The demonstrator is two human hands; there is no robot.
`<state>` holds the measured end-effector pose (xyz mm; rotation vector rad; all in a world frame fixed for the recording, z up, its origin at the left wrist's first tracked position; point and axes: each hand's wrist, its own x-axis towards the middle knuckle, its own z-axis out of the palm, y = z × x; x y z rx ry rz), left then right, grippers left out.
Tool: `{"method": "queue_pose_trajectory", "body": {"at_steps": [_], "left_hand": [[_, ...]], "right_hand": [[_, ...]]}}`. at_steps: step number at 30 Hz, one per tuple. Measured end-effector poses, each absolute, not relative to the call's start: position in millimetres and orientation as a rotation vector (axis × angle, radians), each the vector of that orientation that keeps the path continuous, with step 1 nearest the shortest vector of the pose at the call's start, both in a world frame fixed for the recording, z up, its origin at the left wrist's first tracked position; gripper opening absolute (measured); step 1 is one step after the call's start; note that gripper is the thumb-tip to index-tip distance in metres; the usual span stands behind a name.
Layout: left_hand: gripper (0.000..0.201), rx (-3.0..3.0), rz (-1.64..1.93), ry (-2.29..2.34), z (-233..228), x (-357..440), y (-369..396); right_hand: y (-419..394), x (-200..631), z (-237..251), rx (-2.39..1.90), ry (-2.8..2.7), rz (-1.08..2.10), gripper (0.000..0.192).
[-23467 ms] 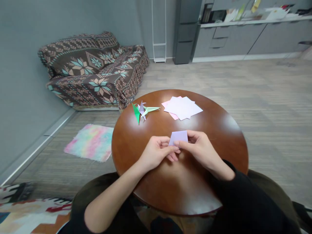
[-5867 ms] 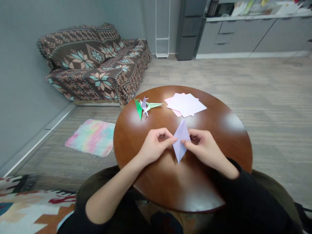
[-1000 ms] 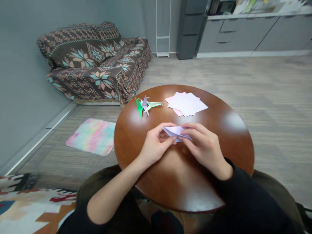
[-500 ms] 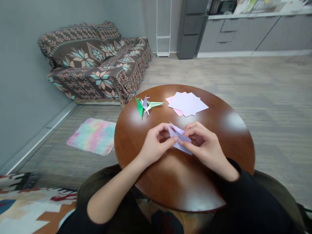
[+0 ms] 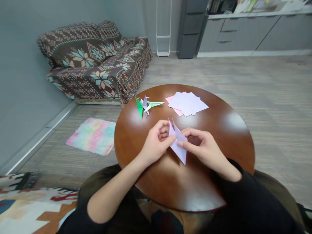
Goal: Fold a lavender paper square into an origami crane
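A folded lavender paper (image 5: 180, 152), narrow and kite-shaped, is between the person's hands above the round, glossy brown wooden counter (image 5: 134, 143). Its long axis runs away from the body, slanting from near right to far left: one sharp tip points at the person, while two slim points stand apart at the far end. Whether the near tip touches the counter, I cannot tell.

The left hand (image 5: 156, 141) pinches the paper's left edge, thumb on top and fingers curled beside and behind it. The right hand (image 5: 203, 144) grips its right edge, thumb lying flat across the upper face. Both touch the paper, so neither is nearer.

Beyond the paper lies a fanned stack of square lavender and pink sheets (image 5: 187, 104). Beyond it and to its left sit a bright green folded paper bird (image 5: 139, 110), a lavender folded paper bird (image 5: 145, 104) and a pale green folded paper bird (image 5: 154, 104), grouped close.
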<state>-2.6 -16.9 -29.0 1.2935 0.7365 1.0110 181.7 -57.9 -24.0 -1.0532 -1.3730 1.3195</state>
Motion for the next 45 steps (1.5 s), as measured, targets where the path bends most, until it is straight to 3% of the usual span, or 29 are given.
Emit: {"method": "queue_pose_trajectory", "body": {"at_steps": [3,8,16,23,29,39,45], "left_hand": [[0.043,1.204,1.085,0.807,-30,0,-16],[0.022,1.35,1.031,0.88,-30,-2,-14],[0.017,1.432,0.851,0.844,-33,-1,-18],[0.03,1.386,0.918,0.842,-33,-1,-18],[0.023,1.465,0.91,0.822,-33,-2,-21],[0.024,1.383,0.729,0.765,-29,-3,-22],[0.027,1.435,0.642,0.82,-30,-5,-19]], "right_hand": [[-57,182,-28,-1.116,-1.425,1.249,0.014],[-57,183,-32,-1.177,-1.441,1.213,0.019],[-56,181,-32,-1.158,-1.298,1.179,0.018],[-53,180,-30,-1.093,-1.134,1.198,0.044],[-55,185,-21,-1.197,-1.273,1.326,0.02],[-55,188,-28,-1.132,-1.17,1.266,0.01],[-52,192,-30,-1.145,-1.039,1.146,0.018]]}}
